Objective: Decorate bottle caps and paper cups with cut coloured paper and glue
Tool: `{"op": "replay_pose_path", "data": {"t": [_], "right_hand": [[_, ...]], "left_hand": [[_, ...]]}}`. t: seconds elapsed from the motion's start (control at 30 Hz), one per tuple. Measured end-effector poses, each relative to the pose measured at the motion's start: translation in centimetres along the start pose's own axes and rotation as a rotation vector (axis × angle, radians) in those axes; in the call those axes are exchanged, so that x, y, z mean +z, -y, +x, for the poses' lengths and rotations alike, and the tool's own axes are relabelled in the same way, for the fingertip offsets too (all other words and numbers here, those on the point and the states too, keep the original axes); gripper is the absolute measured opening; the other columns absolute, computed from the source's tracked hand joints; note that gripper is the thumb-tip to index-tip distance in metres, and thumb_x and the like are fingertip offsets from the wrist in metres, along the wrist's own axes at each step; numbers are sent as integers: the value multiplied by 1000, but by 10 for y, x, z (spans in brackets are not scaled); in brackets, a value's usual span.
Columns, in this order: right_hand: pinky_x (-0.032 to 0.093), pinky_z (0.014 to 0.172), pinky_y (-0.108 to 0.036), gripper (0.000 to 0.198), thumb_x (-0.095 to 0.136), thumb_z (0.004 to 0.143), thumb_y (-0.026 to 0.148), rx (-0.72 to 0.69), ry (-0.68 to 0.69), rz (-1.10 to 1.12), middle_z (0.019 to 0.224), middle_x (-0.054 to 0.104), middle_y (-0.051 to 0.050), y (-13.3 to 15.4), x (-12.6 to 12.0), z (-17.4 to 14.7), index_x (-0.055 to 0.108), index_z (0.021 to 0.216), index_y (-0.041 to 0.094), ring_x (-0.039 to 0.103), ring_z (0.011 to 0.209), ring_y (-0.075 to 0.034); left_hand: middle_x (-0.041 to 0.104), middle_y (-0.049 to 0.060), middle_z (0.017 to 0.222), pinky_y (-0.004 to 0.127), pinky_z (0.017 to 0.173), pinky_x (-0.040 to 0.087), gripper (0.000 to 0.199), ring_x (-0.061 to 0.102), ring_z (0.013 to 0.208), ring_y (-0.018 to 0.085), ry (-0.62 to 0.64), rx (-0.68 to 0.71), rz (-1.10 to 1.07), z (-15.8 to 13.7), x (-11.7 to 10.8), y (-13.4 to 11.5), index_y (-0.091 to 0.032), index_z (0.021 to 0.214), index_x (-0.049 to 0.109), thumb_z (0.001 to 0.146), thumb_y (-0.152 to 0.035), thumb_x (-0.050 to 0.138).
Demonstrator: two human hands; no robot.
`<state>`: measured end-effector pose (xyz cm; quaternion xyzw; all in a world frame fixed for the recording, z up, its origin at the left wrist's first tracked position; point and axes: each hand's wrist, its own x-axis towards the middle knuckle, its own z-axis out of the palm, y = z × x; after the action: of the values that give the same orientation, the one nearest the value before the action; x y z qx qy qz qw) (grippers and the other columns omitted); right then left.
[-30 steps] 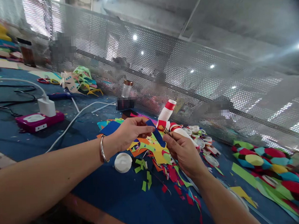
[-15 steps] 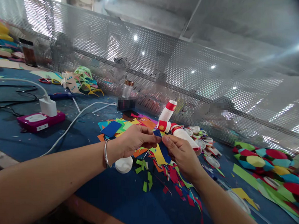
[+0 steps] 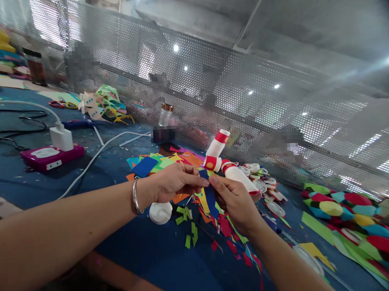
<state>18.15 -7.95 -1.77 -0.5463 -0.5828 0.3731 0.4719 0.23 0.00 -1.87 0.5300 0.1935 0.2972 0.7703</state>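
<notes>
My left hand (image 3: pixel 178 181), with a silver bangle (image 3: pixel 135 196) at the wrist, is closed in a pinch. Its fingertips almost meet those of my right hand (image 3: pixel 234 200), also pinched. Whatever is between them is too small or hidden to make out. Dark blue paper (image 3: pixel 212 204) shows just below and behind the fingertips; I cannot tell whether it is held. Under the hands lies a pile of coloured paper pieces (image 3: pixel 162 161). Small green paper pieces (image 3: pixel 194 233) and a white round lid (image 3: pixel 160 213) lie close to my left hand.
Stacked red-and-white paper cups (image 3: pixel 218 143) stand and lie behind my right hand. A magenta power strip (image 3: pixel 51 156) with a white charger (image 3: pixel 61 137) and cable is at left. Colourful paper shapes (image 3: pixel 354 215) lie at right. A perforated metal screen (image 3: pixel 192 98) borders the table.
Both hands stay pinched close together, with only a slight shift of the fingers. The dark blue paper below them looks a little narrower and shifted left. The rest is unchanged.
</notes>
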Motion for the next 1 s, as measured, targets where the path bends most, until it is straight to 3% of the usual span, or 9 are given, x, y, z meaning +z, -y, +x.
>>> {"op": "replay_pose_path", "data": {"t": [0.2,0.3,0.4,0.5,0.6,0.7,0.83,1.0], "right_hand": [[9,40,-23,52,64,88,64,37,-26,75,50,25,10,3,2,2,47,64,20,15,43,-6],[8,41,-23,52,63,88,66,47,-40,88,50,23,11,2,1,3,50,66,20,14,43,-6],[9,41,-22,51,64,88,64,40,-46,83,50,24,11,1,1,2,51,68,19,15,43,-6],[10,41,-23,49,66,88,62,22,-60,66,50,27,10,3,3,0,52,68,19,17,44,-6],[10,42,-24,49,67,87,61,4,-82,55,50,27,10,4,5,0,51,66,19,18,44,-6],[9,42,-25,50,69,86,60,-3,-91,60,52,26,10,5,6,0,48,64,20,17,45,-6],[9,42,-25,51,70,83,62,2,-84,72,53,25,10,5,6,0,44,65,22,15,45,-6],[8,42,-25,49,70,84,62,13,-87,62,53,21,10,5,5,-1,47,67,21,13,46,-7]], "left_hand": [[58,-5,64,24,59,39,29,56,58,9,86,-23,83,-2,-1,0,-18,66,56,69,-26,84],[59,-4,66,25,55,36,19,50,55,8,32,28,108,-2,0,-1,-18,65,59,72,-24,76],[54,-6,61,24,55,34,23,44,53,7,-42,100,116,0,-1,-1,-19,60,55,70,-22,75],[50,-7,59,24,58,36,27,45,57,8,-48,177,122,3,-4,1,-19,61,54,69,-24,78],[56,-5,67,25,67,40,20,50,65,9,0,243,154,5,-5,3,-18,69,62,70,-27,81],[63,-2,76,28,75,44,18,56,73,11,-41,279,186,5,-3,3,-17,76,66,68,-24,81],[60,-4,74,28,71,44,27,56,70,10,-143,337,203,4,1,3,-18,80,58,65,-19,81],[51,-7,65,26,62,39,36,49,62,8,-154,344,241,2,4,4,-21,73,45,65,-18,80]]}}
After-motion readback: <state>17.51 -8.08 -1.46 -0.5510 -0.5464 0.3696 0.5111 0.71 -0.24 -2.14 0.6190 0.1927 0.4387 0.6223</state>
